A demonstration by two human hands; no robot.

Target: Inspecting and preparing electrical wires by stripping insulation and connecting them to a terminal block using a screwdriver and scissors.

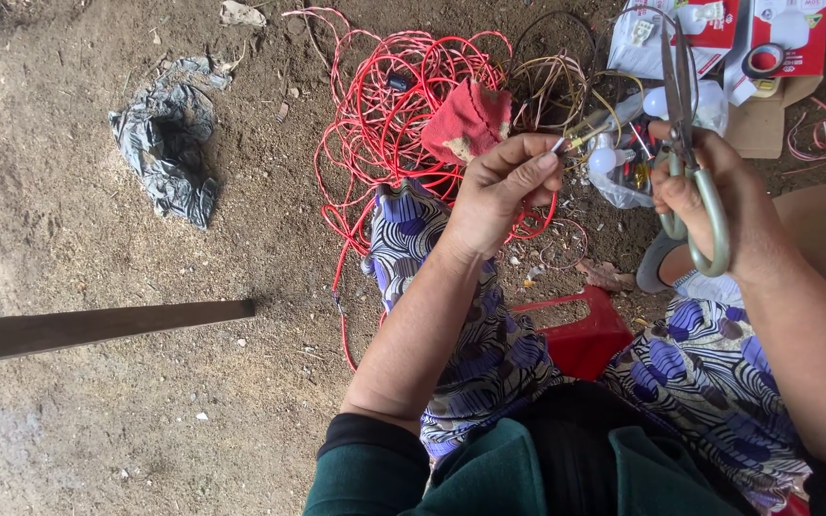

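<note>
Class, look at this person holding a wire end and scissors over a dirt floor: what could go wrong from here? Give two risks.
1. The scissors in the right hand sit close to the left hand, which pinches a thin wire end; a slip might nick a fingertip.
2. The red wire lies in a loose tangle on the dirt, so it might snag or knot if pulled.

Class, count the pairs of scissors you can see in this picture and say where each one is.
1. The scissors are in the right hand, blades pointing up and away, above the patterned skirt. Others could be hidden under the red wire tangle.
</note>
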